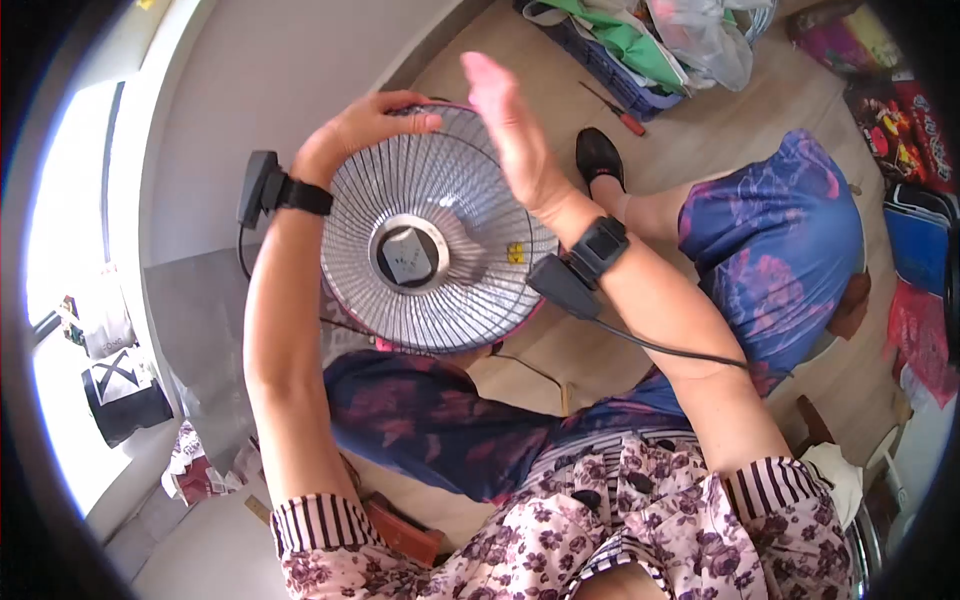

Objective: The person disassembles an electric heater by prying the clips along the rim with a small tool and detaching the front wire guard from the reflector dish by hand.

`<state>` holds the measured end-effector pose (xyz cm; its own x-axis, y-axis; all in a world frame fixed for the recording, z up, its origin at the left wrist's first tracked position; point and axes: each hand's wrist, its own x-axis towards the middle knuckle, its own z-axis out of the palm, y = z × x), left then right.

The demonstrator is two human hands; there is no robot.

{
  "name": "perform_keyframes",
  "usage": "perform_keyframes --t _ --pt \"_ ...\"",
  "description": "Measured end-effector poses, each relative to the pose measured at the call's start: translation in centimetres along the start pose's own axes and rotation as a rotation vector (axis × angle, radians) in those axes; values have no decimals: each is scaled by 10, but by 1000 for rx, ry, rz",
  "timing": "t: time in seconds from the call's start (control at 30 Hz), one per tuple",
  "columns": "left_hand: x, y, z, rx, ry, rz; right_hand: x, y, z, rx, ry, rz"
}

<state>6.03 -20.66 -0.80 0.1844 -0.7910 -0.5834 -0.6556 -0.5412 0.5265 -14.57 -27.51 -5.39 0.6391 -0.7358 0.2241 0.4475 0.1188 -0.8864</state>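
Observation:
A round heater with a wire grille (470, 300) and a silvery inside faces up between my forearms. At its centre is a ring with a pale label, and a small yellow sticker sits on its right part. My left hand (375, 125) rests at the upper left rim, thumb and fingers apart over the grille edge. My right hand (512, 135) is at the upper right rim, seen edge-on with its fingers stretched out and nothing in it. Whether its palm touches the rim is unclear.
Beyond the heater lie a screwdriver (615, 110) with a red handle and a blue crate (625, 85) of bags. My shoe (598, 158) is right of the heater. A grey panel (200, 330) and wall stand at left. A reddish-brown object (405, 530) lies by my left elbow.

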Motion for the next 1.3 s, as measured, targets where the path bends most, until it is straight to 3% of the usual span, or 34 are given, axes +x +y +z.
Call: perform_keyframes --t 0.07,0.1,0.2,0.3,0.4,0.43,0.53,0.57,0.8,0.9,1.0,1.13,1.2,1.23,1.27,1.3 --pt "-3 7 1 2 18 -3 12 -21 -19 70 203 58" --pt "-2 11 2 -32 -44 -11 16 -13 -36 -59 294 -11" --pt "-3 13 2 -43 -36 -43 6 12 -80 -208 456 329" --pt "-4 15 1 -19 -4 -30 -7 10 -87 -203 275 618" --pt "6 6 4 -10 -1 -58 -7 -20 -72 119 -74 876" --pt "8 3 3 -16 -14 -62 -7 -21 -68 216 -97 954" --pt "10 5 2 -33 -40 -77 -19 -23 -58 175 -290 811" --pt "9 7 1 -34 -44 -83 -25 -6 -59 61 -184 842" --pt "4 1 7 11 58 80 -26 -6 -61 59 -212 890" --pt "-11 -24 -8 -173 338 199 -22 -11 -57 22 -239 831" --pt "-86 -41 -24 -342 604 -114 -25 -8 -46 42 -245 867" --pt "-129 -114 -1 -305 520 -530 -28 10 -64 -49 -321 854" --pt "-158 -135 28 -499 555 -572 -24 15 -75 -9 -346 883" --pt "-184 -113 35 -765 498 -484 -21 17 -79 -12 -352 890" --pt "-179 -142 54 -793 607 -628 -19 18 -82 -22 -355 896" --pt "-192 -135 60 -898 463 -578 -20 15 -81 -30 -354 909"
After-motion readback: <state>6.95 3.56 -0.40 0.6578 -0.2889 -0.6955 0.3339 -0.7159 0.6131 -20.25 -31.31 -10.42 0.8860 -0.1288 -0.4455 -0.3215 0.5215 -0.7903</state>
